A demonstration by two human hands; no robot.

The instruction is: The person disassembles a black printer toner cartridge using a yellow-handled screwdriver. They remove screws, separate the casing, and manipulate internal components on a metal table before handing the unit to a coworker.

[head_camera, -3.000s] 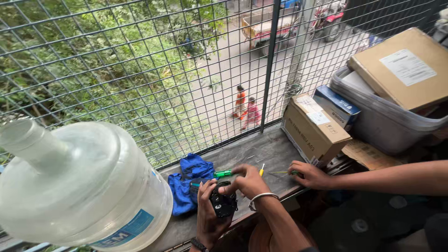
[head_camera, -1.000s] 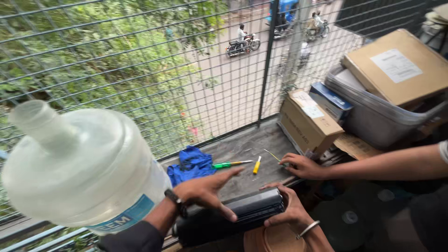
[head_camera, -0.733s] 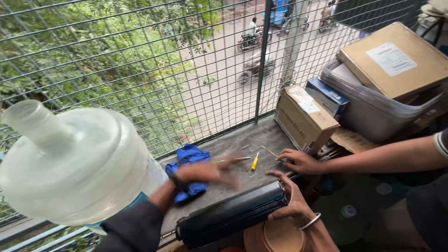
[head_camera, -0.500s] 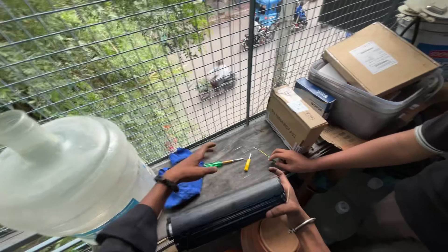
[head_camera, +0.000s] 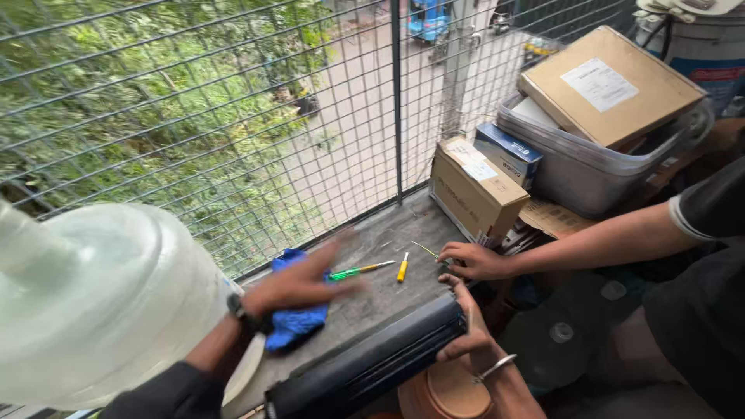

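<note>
At far left, a large clear water jug (head_camera: 93,302) is seen lying tilted on the ledge (head_camera: 388,233), apparently empty as far as can be told. Just beside it, the left hand (head_camera: 299,283) is held open and flat, blurred, above a blue cloth (head_camera: 295,322), with fingers stretched toward a green-handled screwdriver (head_camera: 361,271). A small yellow-handled tool (head_camera: 402,267) is laid just right of that. Below, a long black cartridge-like cylinder (head_camera: 369,361) is gripped at its right end by the right hand (head_camera: 466,330), closed around it, over a brown round lid (head_camera: 446,392). Another person's hand (head_camera: 473,260) is rested on the ledge, pinching a thin wire.

Risk, as judged: the cylinder is supported at one end only and could be tipped or dropped off the ledge edge; the loose tools could be knocked through the mesh (head_camera: 233,116).

Further right, a cardboard box (head_camera: 473,190) is shut, contents hidden. A grey plastic tub (head_camera: 597,167) is filled with flat boxes, topped by a wide brown carton (head_camera: 613,81).
</note>
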